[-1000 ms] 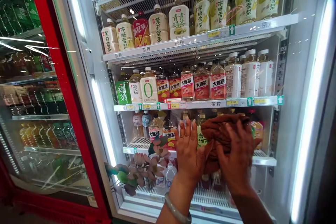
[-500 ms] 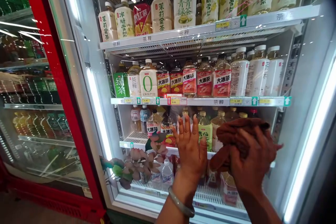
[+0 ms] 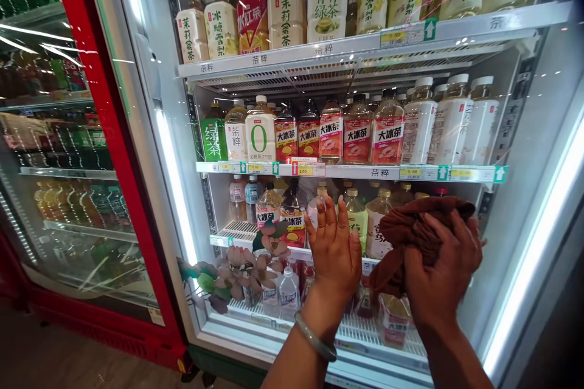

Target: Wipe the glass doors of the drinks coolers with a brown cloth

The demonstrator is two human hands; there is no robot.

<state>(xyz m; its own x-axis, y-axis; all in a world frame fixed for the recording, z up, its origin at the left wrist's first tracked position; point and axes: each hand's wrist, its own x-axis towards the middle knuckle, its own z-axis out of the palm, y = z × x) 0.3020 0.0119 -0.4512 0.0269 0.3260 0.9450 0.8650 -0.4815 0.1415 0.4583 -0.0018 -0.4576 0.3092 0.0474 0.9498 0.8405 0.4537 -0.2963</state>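
Observation:
In front of me is the glass door of a lit drinks fridge, with shelves of tea bottles point(image 3: 387, 134) behind it. My left hand point(image 3: 335, 255), wearing a pale bangle point(image 3: 314, 337) on the wrist, is raised flat toward the glass with fingers spread and nothing in it. Whether its palm touches the pane I cannot tell. To its right, my right hand point(image 3: 442, 273) grips a bunched brown cloth point(image 3: 422, 225) against or close to the glass, in front of the lower shelves. The cloth hides several bottles there.
At the left stands another fridge with a red frame point(image 3: 98, 103). Pinkish flowers with green leaves point(image 3: 241, 282) show low on the glass, perhaps a decal or reflection. White shelf edges point(image 3: 351, 171) carry price tags. A bright light strip point(image 3: 176, 188) runs down the left side.
The view has shifted slightly, and the fridge appears a little further right in its upper part. My right hand and the cloth have moved slightly; my left hand stays nearly in place.

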